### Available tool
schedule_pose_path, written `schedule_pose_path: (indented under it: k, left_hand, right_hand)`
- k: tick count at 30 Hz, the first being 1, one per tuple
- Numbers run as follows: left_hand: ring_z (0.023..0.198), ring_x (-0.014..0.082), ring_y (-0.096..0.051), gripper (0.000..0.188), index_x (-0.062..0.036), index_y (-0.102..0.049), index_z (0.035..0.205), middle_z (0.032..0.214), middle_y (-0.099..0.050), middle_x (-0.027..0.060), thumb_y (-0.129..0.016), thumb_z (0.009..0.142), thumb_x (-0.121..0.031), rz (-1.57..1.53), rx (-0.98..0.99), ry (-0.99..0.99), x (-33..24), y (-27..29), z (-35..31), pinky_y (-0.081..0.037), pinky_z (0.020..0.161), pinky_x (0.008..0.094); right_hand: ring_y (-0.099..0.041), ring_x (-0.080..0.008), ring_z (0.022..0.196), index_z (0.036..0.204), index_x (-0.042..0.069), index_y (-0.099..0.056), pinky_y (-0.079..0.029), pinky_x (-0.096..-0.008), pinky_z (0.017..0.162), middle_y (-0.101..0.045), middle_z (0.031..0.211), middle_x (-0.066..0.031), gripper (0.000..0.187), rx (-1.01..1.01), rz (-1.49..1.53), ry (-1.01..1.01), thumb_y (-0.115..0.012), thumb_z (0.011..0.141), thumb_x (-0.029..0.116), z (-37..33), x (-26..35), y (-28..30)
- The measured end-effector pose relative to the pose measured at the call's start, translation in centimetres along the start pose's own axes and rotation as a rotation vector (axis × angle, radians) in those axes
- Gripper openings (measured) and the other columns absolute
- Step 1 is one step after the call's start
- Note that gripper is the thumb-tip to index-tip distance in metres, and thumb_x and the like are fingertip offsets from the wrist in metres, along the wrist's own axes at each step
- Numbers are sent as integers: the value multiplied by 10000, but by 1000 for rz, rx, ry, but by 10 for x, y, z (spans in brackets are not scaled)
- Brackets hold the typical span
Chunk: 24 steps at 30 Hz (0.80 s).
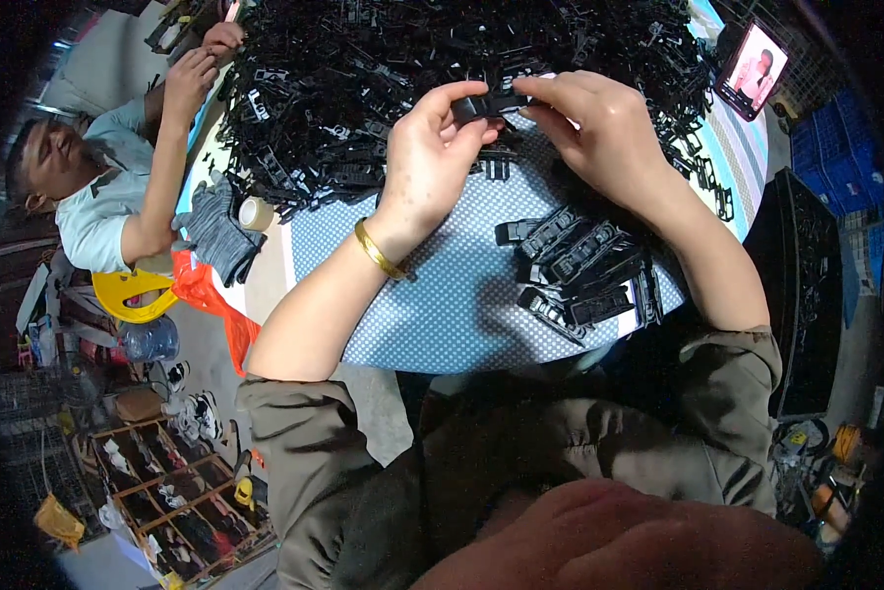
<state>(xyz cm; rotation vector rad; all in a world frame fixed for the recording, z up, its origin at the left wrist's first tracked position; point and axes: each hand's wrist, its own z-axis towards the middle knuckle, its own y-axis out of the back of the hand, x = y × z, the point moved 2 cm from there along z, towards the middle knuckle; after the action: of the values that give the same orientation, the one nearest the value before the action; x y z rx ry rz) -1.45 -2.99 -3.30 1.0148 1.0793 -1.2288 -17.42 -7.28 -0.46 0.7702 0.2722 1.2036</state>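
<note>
Left hand (432,147): fingertips pinching one end of a black plastic buckle (489,104), steadying it
Right hand (599,128): pinching the opposite end, aligned for mating
Buckle location: raised above the dotted tablecloth (442,295), before the loose parts heap (442,59)
Stack (584,270): buckles grouped near the right forearm, apart from the heap

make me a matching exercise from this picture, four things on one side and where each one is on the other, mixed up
Things:
1. black clip
2. gold bangle
3. roll of tape
4. phone

Places:
A. propped at the far right edge of the table, screen lit
B. held between the fingertips of the left hand and right hand
C. on the left wrist
D. at the left edge of the table, beside a folded grey cloth

Pairs: 1-B, 2-C, 3-D, 4-A
</note>
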Motion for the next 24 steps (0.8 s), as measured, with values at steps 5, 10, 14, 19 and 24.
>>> schedule_pose_path:
  k: [5, 10, 14, 19, 24]
  left_hand:
    - [877, 140, -588, 304, 39, -449, 1138, 985, -579, 116, -470, 834, 38, 51, 28, 36, 0, -1, -1, -491, 795, 240]
    - [859, 146, -588, 342, 42, -420, 1171, 968, -578, 106, -435, 830, 62, 80, 65, 38, 2, -3, -1, -489, 807, 250]
    - [879, 170, -585, 385, 40, -348, 1229, 1005, -559, 122, -434, 856, 6, -270, 155, 98, 6, -1, -5, -487, 824, 275]
    - [900, 201, -583, 424, 38, -309, 1250, 1011, -553, 140, -463, 881, -104, -393, 159, 197, 3, -4, -6, -490, 821, 296]
    - [879, 226, -596, 419, 46, -310, 1242, 980, -558, 151, -453, 890, -131, -495, 219, 209, 4, -3, -3, -508, 786, 303]
  right_hand:
    - [-549, -230, 600, 905, 38, -607, -454, -319, 524, -575, 691, -88, 231, -26, -78, 71, -653, 678, 48, 0, 3, 2]
    - [-543, -227, 597, 911, 41, -606, -450, -318, 514, -549, 652, -77, 245, -1, -35, 129, -660, 673, 68, -1, 2, -3]
    - [-533, -206, 556, 926, 53, -608, -442, -302, 488, -535, 617, -60, 264, -13, -91, 210, -662, 669, 84, -1, 4, -5]
    - [-536, -191, 496, 941, 72, -617, -442, -292, 455, -549, 587, -54, 260, 22, -79, 235, -656, 687, 107, -4, 1, -11]
    - [-591, -140, 550, 903, 32, -651, -463, -232, 512, -641, 702, -90, 190, 90, 276, -102, -621, 770, 164, 3, -9, -9]
